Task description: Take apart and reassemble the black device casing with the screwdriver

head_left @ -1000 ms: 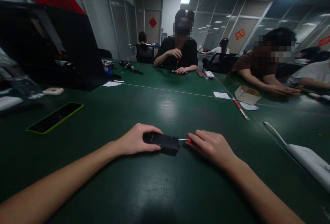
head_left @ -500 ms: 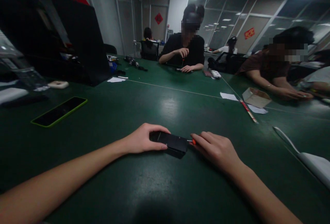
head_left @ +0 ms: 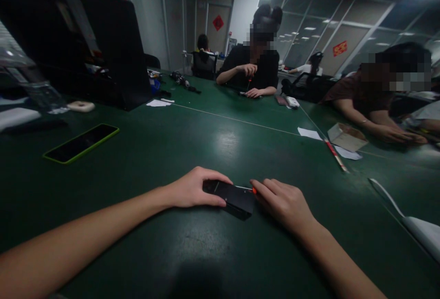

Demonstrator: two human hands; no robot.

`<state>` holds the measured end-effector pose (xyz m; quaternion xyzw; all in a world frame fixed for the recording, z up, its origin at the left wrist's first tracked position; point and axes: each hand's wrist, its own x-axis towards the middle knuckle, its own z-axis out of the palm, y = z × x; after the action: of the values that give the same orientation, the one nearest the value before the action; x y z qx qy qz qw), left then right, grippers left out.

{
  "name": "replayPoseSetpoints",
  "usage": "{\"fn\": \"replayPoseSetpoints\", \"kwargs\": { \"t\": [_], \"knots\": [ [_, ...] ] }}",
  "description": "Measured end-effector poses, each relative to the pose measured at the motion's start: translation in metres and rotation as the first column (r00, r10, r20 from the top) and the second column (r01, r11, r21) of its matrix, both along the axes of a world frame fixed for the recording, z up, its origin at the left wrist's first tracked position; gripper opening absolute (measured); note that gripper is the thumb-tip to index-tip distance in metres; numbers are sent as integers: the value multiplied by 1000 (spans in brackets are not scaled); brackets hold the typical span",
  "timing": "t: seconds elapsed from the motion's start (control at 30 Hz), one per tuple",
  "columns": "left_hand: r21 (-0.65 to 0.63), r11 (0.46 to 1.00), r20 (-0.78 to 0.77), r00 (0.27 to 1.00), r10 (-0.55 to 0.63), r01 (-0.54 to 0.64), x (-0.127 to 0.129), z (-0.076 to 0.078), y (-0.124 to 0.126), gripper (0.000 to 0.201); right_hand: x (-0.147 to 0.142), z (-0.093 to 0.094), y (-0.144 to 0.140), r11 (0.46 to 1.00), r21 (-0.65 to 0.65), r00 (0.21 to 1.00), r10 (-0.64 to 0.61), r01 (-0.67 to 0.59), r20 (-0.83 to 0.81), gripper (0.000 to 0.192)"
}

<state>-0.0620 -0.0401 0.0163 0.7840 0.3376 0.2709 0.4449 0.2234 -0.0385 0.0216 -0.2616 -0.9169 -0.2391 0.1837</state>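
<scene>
A small black rectangular box (head_left: 237,198) lies on the green tabletop (head_left: 165,152) in front of me. My left hand (head_left: 195,188) grips its left end, thumb on the near side and fingers along the far side. In my right hand (head_left: 283,200) is a screwdriver (head_left: 254,190) with an orange-red handle, mostly hidden by the fingers. Its thin metal shaft points left and reaches along the far part of the box's top. Whether the tip touches the box I cannot tell.
A phone in a lime-green case (head_left: 82,143) lies at left, before a large black panel (head_left: 137,56). On the right are an open box (head_left: 347,137), a red-and-white stick (head_left: 334,154) and a white corded object (head_left: 422,230). Across the table a co-worker (head_left: 254,65) holds a screwdriver; another sits right.
The screwdriver shaft has moved left, from the box's right end to over its far top side, with my right hand slightly closer. My left hand still holds the box. The view has shifted slightly.
</scene>
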Motion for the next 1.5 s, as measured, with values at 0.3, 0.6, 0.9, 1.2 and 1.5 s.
{"fn": "replayPoseSetpoints", "kwargs": {
  "t": [0.3,0.6,0.9,1.2,1.5],
  "knots": [
    [83,997,2,1000,-4,4,-1,-5,3,53,-14,-6,-1,975,-222,999,-11,4,-30,31],
    [53,998,61,998,11,-14,-1,-6,2,49,22,-9,4,908,-397,987,-160,136,-29,29],
    [-404,911,520,798,304,-84,3,-16,4,36,29,-6,2,880,-364,941,-338,304,-31,30],
    [-662,717,692,546,473,218,0,-9,10,33,-25,-3,-34,818,-574,916,-252,30,-312,79],
    [-672,642,718,537,443,368,-4,-10,10,39,-46,-7,-40,540,-841,741,-563,-7,-367,41]
  ]
}}
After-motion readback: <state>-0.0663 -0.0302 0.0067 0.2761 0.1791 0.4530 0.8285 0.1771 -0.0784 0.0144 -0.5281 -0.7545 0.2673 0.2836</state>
